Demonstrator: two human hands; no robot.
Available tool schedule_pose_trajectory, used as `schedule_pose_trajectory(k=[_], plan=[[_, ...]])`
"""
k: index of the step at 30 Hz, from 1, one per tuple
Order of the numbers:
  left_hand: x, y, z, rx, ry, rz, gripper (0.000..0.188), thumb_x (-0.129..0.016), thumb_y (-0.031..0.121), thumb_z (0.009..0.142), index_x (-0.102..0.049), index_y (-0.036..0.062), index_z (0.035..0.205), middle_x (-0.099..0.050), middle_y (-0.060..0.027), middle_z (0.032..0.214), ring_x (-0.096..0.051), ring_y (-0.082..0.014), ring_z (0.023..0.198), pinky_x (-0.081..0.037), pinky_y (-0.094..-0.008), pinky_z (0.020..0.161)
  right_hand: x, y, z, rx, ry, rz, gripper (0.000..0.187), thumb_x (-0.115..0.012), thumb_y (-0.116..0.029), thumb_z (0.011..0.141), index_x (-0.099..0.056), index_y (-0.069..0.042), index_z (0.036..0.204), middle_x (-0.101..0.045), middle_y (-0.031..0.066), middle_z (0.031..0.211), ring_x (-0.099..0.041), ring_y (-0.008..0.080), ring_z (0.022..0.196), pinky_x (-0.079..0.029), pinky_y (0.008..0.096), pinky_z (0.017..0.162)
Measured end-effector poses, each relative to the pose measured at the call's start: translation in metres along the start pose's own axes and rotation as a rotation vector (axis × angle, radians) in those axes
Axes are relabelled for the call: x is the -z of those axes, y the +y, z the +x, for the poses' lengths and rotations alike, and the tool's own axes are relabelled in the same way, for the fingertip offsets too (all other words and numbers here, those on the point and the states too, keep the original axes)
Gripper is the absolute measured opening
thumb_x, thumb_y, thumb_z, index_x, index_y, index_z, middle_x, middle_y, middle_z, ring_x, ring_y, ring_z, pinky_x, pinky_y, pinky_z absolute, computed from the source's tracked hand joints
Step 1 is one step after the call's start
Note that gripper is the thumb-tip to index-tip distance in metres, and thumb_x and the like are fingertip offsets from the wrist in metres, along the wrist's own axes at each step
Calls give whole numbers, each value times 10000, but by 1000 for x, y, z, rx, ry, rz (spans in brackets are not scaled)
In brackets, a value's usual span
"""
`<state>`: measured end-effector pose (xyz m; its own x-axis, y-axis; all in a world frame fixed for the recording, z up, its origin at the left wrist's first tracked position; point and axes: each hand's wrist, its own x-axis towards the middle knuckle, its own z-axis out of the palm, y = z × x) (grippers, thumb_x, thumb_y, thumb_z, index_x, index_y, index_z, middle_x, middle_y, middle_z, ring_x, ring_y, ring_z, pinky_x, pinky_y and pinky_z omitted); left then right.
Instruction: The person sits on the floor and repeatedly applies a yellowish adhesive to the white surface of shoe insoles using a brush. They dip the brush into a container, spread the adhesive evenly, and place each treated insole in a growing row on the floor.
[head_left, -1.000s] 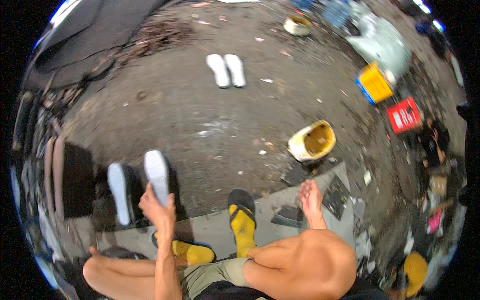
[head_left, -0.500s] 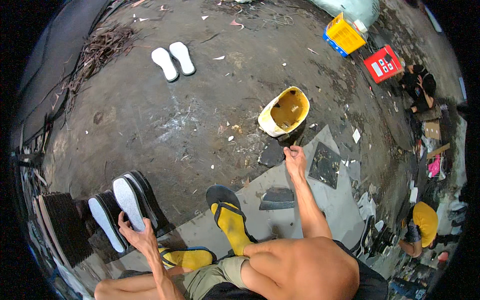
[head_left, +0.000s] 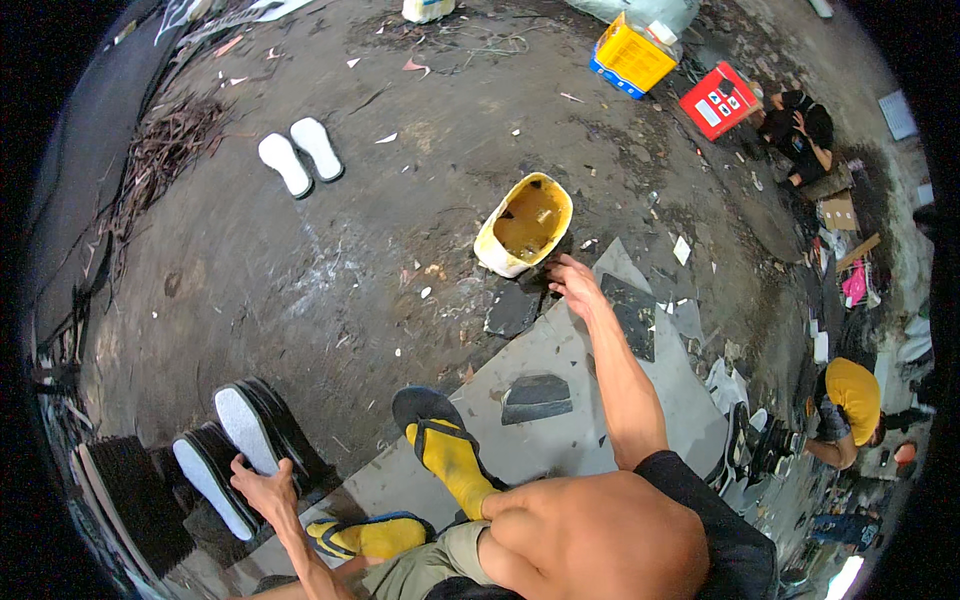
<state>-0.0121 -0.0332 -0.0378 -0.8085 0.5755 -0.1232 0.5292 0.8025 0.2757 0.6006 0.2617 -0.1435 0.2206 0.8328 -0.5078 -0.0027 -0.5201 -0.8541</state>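
My left hand (head_left: 268, 490) grips the near end of a white-topped shoe sole (head_left: 245, 425), its thumb on one side and fingers on the other. That sole tops a stack of dark soles (head_left: 290, 435). Beside it stands a second stack with a pale sole (head_left: 212, 485) on top. My right hand (head_left: 575, 285) reaches out beside the base of a cut-down pale container (head_left: 497, 252) of yellow-brown liquid (head_left: 532, 222). Its fingers are stretched and a little apart, with nothing visible in them. A dark flat scrap (head_left: 512, 308) lies near those fingers.
Two white-topped soles (head_left: 302, 157) lie on the far floor. A grey sheet (head_left: 475, 425) under my feet bears a dark block (head_left: 536, 398). Far right are a yellow tin (head_left: 632, 55), a red box (head_left: 718, 100) and two people (head_left: 803, 135). Brown strips (head_left: 175, 150) are heaped at left.
My right hand has gone from a pinch to outstretched fingers and moved closer to the container's base. My left hand stays on the sole. The view has turned somewhat, shifting the floor things left.
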Motion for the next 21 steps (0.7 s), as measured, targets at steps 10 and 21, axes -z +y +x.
schedule_pose_trajectory(k=[10,21], plan=[[1,9,8,45,-44,-4,799,-913,256,763,-493,-86,1350,-695,-391,1223,-687,-583,1164,-550,-582,1046,17,-9,4,-76,-92,98,207,-708,-117,1024,-662,-190,1212,-697,-52,1045,-634,91,967,-480,309,818],[7,6,13,36,-67,-11,891,-861,316,837,-449,-129,1490,-683,-450,1304,-672,-585,1264,-535,-554,1095,7,-4,-18,-5,-113,-221,882,-692,-388,1094,-302,55,1750,-479,180,1741,-483,296,1561,-405,426,1274]])
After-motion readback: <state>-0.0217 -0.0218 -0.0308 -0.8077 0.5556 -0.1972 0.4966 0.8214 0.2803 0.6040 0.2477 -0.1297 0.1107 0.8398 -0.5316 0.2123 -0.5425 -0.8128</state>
